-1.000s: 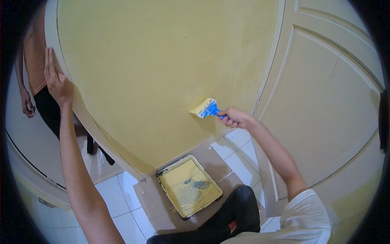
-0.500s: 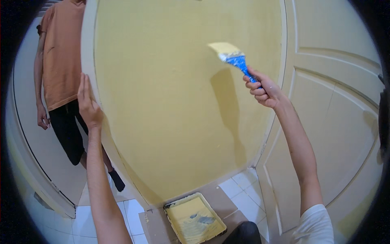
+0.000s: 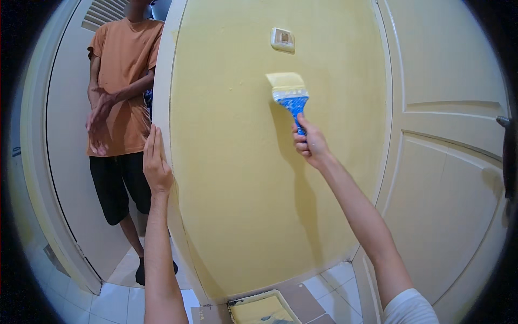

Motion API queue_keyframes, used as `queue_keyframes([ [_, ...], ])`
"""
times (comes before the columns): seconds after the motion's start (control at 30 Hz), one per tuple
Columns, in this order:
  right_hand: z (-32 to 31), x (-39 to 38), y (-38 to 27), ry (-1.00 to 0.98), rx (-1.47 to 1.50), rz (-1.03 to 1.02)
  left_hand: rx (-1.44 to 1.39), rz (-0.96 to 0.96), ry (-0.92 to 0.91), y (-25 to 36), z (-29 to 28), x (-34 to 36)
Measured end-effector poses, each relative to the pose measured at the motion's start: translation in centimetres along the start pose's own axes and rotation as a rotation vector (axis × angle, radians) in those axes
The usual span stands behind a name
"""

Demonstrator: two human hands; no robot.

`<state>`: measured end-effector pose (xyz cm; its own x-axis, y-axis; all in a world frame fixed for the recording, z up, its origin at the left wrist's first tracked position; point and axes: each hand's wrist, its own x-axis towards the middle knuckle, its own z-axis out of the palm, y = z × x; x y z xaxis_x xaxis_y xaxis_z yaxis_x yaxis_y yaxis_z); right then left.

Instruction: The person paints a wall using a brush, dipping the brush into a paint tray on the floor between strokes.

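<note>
A wide paintbrush [image 3: 292, 102] with a blue, paint-flecked handle is gripped in my right hand [image 3: 312, 143]. Its cream-coated bristles point up and lean left at the yellow wall [image 3: 232, 189], and a long shadow falls below; whether they touch the surface I cannot tell. My left hand [image 3: 157, 166] lies with fingers straight against the pale door frame [image 3: 174, 81] at the wall's left edge, holding nothing. Down at the lower edge of the view, a paint tray [image 3: 284, 300] with yellow paint in it is partly cut off.
A white light switch [image 3: 283, 39] sits on the wall above the brush. A panelled door [image 3: 442, 178] stands at the right. Beyond the frame at left, a person in an orange shirt [image 3: 121, 59] stands in the doorway. Brown sheeting [image 3: 305, 298] lies under the tray on white tiles.
The view has tilted up, bringing the light switch in. My right hand and the brush have shifted left along the wall. The other person's hands have come together in front.
</note>
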<state>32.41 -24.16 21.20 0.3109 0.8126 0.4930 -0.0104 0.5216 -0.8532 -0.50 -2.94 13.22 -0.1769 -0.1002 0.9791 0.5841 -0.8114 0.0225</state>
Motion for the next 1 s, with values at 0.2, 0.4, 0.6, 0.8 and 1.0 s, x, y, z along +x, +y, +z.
queue_keyframes([
  [0.2, 0.4, -1.9, 7.5, 0.019, 0.121, 0.180, 0.019, 0.046, -0.008, 0.0, 0.7, -0.2],
  [0.4, -1.3, -8.8, 17.9, 0.051, 0.157, 0.333, 0.013, 0.061, -0.011, -0.4, 0.5, -0.5],
  [0.6, -2.4, -20.4, 25.5, 0.132, 0.120, 0.510, 0.024, 0.063, -0.004, -0.1, 0.0, 0.2],
  [0.8, -5.8, -31.4, 33.4, 0.139, 0.119, 0.691, 0.025, 0.058, 0.006, 0.3, 0.4, 0.0],
  [1.0, -7.0, -29.0, 33.2, 0.231, 0.032, 0.843, 0.010, 0.056, 0.000, -0.2, 0.7, -0.6],
])
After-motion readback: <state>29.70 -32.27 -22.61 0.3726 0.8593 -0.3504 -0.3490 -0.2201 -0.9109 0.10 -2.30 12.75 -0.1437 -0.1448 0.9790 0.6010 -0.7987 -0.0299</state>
